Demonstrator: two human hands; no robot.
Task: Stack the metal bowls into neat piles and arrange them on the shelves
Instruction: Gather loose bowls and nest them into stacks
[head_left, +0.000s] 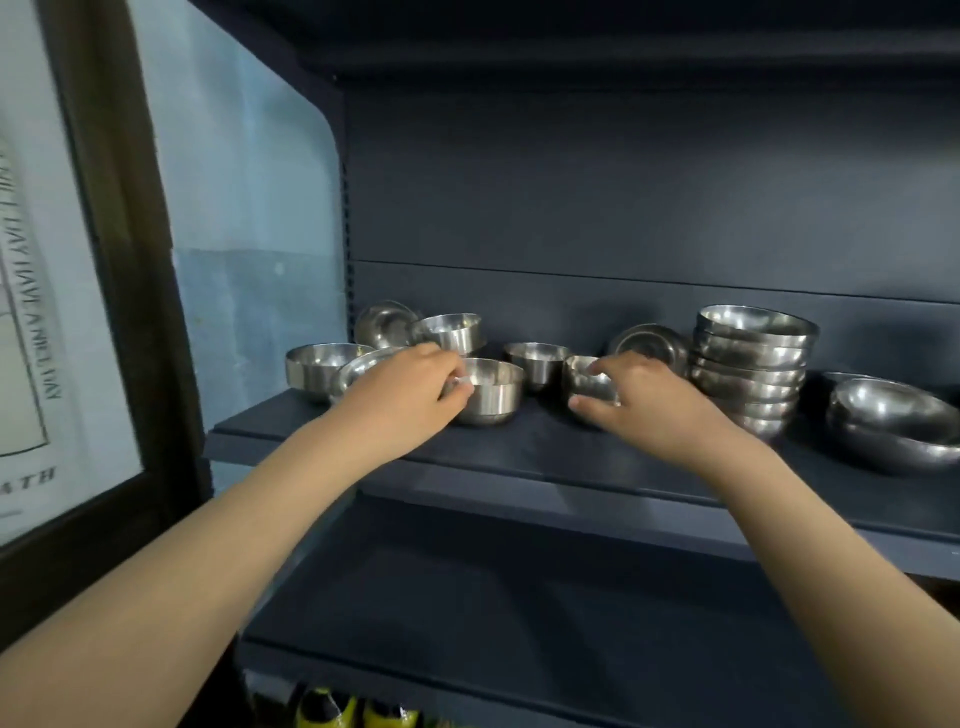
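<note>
Several small metal bowls stand loose on a dark blue shelf (519, 457). My left hand (410, 395) pinches the near rim of one small bowl (493, 392) at the shelf's middle left. My right hand (644, 400) grips another small bowl (584, 382), thumb below and fingers over its rim. Between and behind them stands a third small bowl (537, 361). To the right rises a neat stack of several wider bowls (753, 364).
More small bowls (317, 366) crowd the shelf's left end, one (384, 325) tipped against the back panel. A large bowl pair (893, 421) sits far right. A lower shelf (519, 597) lies beneath. A framed poster (31, 312) hangs at left.
</note>
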